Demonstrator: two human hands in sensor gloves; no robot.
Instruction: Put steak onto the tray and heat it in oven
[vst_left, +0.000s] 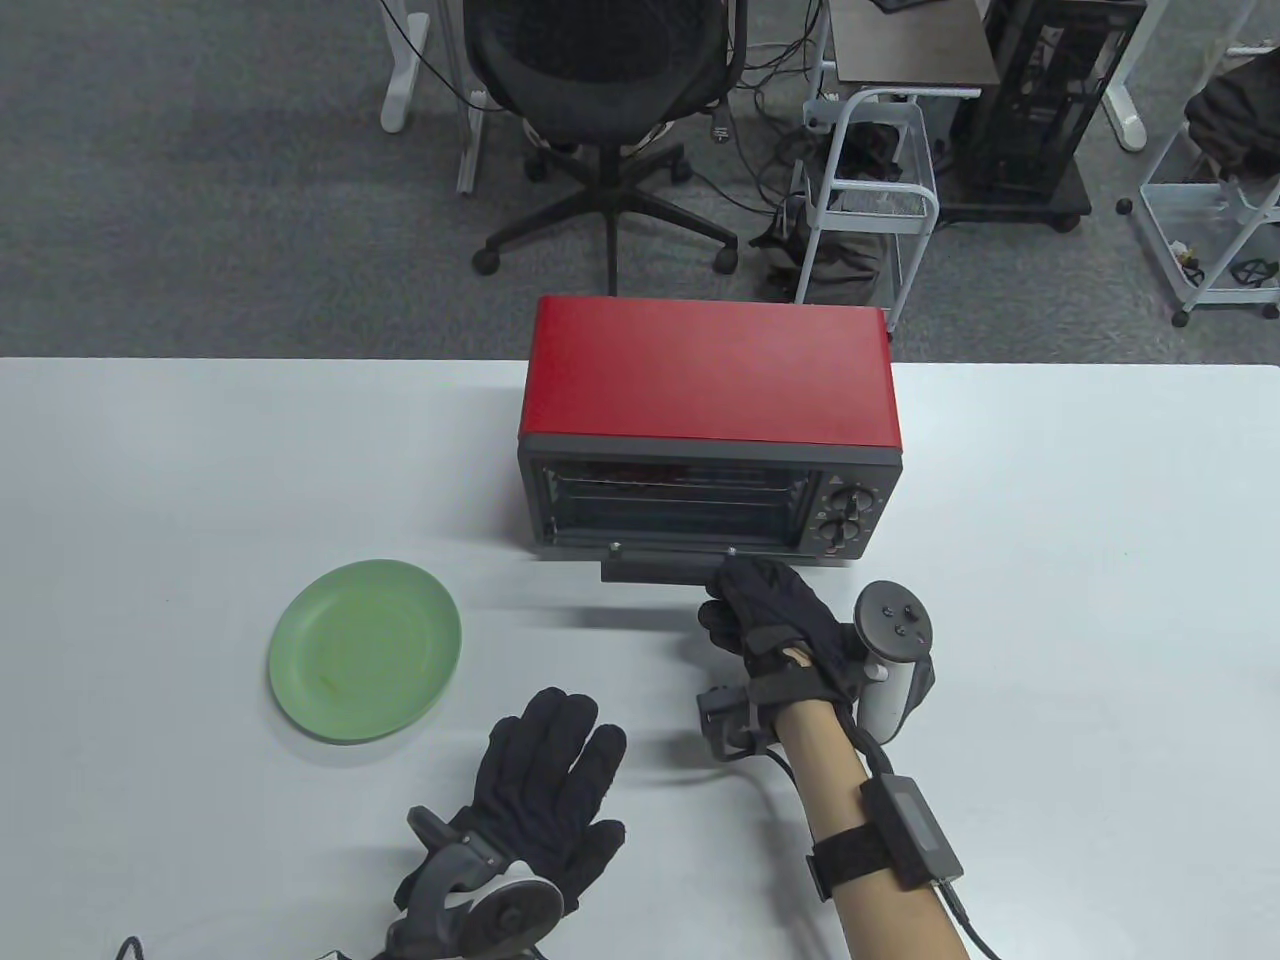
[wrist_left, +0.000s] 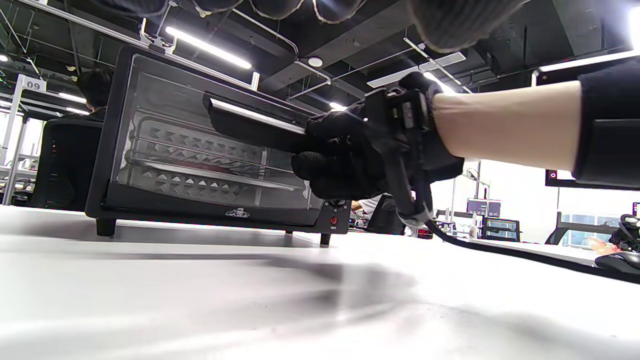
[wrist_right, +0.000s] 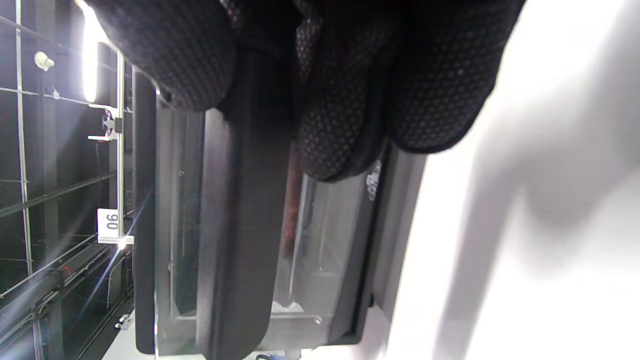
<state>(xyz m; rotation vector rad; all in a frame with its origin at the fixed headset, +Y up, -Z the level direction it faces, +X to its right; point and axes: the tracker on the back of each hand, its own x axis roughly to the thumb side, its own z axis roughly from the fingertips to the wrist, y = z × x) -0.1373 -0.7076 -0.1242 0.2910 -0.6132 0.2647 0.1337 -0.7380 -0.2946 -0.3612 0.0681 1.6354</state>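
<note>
The steak (wrist_left: 200, 165) showed only as a reddish strip behind the oven glass, lying on the tray (wrist_left: 210, 172) on a rack inside; in the table view a red sliver sat behind the door at about the same height. It was too dim to tell more of it. The oven (vst_left: 708, 385), red-topped, stood at the middle of the tabletop (vst_left: 1080, 600), its door (wrist_left: 165, 130) upright or very nearly so against the front.

The right hand (vst_left: 770, 610) was at the oven's 6 o'clock, its fingers (wrist_right: 325, 120) curled over the right end of the door handle (vst_left: 655, 568) and clamped on it. The left wrist view confirmed the wrap round the bar. The left hand (vst_left: 555, 790) lay at about 7 o'clock from the oven, flat on the tabletop with fingers spread and holding nothing. A green plate (vst_left: 365, 650), bare, sat at 8 o'clock from the oven, well apart from both hands.

By my reading the loading was done and the step in hand was the door: either its last bit of closing or a grip about to let go. I could not tell whether it was fully latched. The next move would call for pressing the handle home, releasing it, then shifting right to the two knobs (vst_left: 848, 515) at the oven's 3 o'clock side of the front and turning them to set heat and time.
</note>
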